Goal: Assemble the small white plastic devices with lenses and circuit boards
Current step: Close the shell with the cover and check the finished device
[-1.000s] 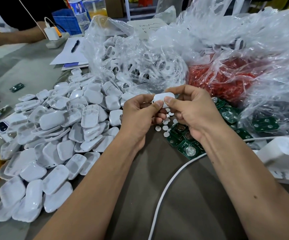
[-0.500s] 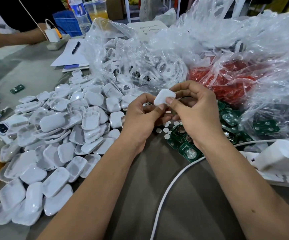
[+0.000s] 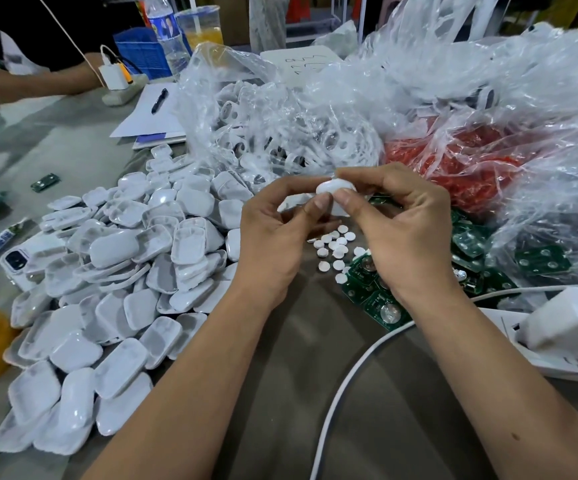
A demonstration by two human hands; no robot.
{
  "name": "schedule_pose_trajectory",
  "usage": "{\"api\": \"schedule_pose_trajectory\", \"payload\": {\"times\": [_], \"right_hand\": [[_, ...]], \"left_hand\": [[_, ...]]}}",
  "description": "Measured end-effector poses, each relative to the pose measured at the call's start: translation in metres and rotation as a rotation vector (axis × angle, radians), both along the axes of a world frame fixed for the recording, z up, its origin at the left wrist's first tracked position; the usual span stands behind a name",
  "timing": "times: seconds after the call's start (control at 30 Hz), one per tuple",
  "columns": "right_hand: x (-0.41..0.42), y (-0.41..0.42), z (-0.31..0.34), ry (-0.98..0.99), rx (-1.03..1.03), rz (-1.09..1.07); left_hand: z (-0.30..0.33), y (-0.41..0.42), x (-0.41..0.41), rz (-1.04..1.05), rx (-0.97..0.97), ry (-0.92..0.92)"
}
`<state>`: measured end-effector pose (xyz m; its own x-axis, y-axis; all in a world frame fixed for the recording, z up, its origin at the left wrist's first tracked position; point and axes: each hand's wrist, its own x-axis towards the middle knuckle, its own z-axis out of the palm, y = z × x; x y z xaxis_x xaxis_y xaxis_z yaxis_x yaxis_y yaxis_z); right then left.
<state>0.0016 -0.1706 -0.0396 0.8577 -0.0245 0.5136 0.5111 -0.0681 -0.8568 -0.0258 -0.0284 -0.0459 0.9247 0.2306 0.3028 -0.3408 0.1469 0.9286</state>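
My left hand (image 3: 273, 244) and right hand (image 3: 398, 237) both pinch one small white plastic shell (image 3: 334, 187) above the tabletop (image 3: 315, 375). I should squeeze evenly so it snaps shut straight.

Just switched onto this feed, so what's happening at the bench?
A person is assembling by hand: the left hand and right hand together pinch one small white shell above the table. White shell halves are heaped to the left; small white discs and green circuit boards lie below the hands.

No legible text anywhere.
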Motion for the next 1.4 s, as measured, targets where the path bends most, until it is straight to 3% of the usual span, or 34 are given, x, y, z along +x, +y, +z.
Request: {"api": "schedule_pose_trajectory", "payload": {"times": [0.13,0.3,0.43,0.7,1.4], "right_hand": [[-0.004,0.006,-0.003,0.124,0.222,0.104],[-0.007,0.01,-0.004,0.058,0.128,-0.023],[-0.005,0.008,-0.005,0.07,0.158,0.004],[-0.003,0.005,-0.004,0.047,0.097,0.087],[-0.01,0.011,-0.004,0.015,0.106,0.052]], "left_hand": [[0.003,-0.014,-0.004,-0.16,-0.308,0.095],[0.006,-0.017,-0.002,-0.19,-0.494,0.105],[0.002,-0.01,-0.001,-0.11,-0.313,0.13],[0.003,0.007,0.003,0.096,-0.02,-0.07],[0.005,-0.017,-0.002,0.189,0.119,-0.044]]}}
